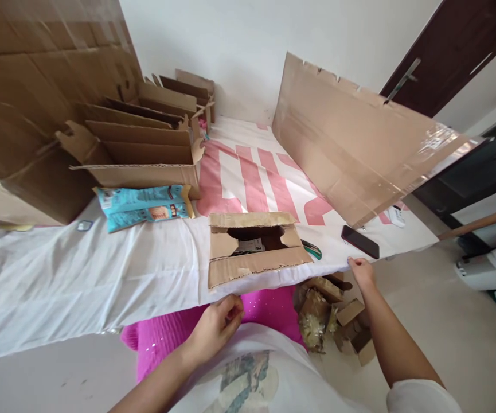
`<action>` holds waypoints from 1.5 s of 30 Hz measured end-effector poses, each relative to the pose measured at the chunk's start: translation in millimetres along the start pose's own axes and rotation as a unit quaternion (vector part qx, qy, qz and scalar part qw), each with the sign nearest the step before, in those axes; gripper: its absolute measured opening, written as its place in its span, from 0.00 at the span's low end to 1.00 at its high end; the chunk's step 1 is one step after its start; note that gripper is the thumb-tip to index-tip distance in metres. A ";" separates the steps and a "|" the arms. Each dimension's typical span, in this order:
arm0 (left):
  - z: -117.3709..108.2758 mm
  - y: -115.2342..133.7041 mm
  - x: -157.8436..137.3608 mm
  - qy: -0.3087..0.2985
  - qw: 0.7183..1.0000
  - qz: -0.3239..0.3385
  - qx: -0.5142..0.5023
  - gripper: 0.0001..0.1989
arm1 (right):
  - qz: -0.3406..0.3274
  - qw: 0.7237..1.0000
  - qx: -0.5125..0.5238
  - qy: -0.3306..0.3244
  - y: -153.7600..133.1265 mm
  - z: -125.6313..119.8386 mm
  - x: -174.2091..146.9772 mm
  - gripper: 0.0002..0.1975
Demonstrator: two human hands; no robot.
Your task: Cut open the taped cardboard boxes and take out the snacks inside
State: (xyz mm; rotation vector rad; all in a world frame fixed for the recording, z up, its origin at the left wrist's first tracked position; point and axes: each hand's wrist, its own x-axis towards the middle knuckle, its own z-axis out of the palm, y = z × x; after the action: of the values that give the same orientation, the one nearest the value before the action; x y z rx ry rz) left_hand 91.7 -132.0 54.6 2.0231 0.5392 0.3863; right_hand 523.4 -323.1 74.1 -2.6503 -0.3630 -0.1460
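Observation:
My left hand (221, 321) is held over my lap, just below the table edge, with its fingers curled in and nothing visible in them. My right hand (363, 272) is closed in a pinch at the front edge of the white cloth (153, 269); what its fingertips hold, if anything, is hidden. A small cardboard box (254, 263) lies between the hands at the table's edge. Through its cut-out a printed white item (250, 246) shows. A green utility knife (312, 250) rests against the box's right side. Just beyond my right hand is a dark phone (360, 241).
Open cardboard boxes (144, 166) stand in a row at the back left, with a blue snack packet (144, 207) before them. A large cardboard sheet (338, 137) leans at the right. Cardboard scraps (353, 324) and crumpled packing material (315, 315) lie below the table.

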 end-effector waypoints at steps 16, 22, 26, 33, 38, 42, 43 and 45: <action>-69.8 1.9 9.3 0.354 0.932 -0.019 -0.070 0.09 | -0.416 0.883 0.212 0.039 -102.6 -2.5 -51.9 0.11; -102.6 42.6 37.7 0.342 0.931 0.128 0.026 0.03 | -0.560 0.770 0.270 -0.146 -196.3 -57.5 -84.3 0.10; -115.5 69.0 63.1 0.175 0.953 0.191 0.156 0.06 | -0.685 0.656 0.158 -0.273 -243.6 -67.4 -106.1 0.14; -123.3 66.4 75.6 0.066 0.932 0.142 0.327 0.22 | -0.702 0.664 -0.094 -0.240 -264.9 -52.8 -116.0 0.20; -122.4 60.4 76.2 0.081 0.934 0.145 0.317 0.25 | -0.698 0.689 -0.130 -0.146 -264.3 -54.9 -111.8 0.20; -124.2 60.0 75.9 0.103 0.939 0.169 0.281 0.27 | -0.659 0.732 -0.150 -0.090 -262.9 -60.5 -101.2 0.22; -124.3 59.3 75.2 0.116 0.942 0.176 0.259 0.27 | -0.642 0.746 -0.156 -0.082 -261.6 -61.1 -96.6 0.24; -122.6 56.1 73.1 0.158 0.949 0.176 0.209 0.26 | -0.610 0.771 -0.164 -0.083 -257.5 -60.7 -85.9 0.30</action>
State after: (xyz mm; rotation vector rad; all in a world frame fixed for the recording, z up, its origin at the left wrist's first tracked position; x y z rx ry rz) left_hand 107.2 -27.8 166.1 2.4946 0.4805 0.8862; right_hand 366.8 -149.0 224.1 -2.2453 -2.2329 -0.3915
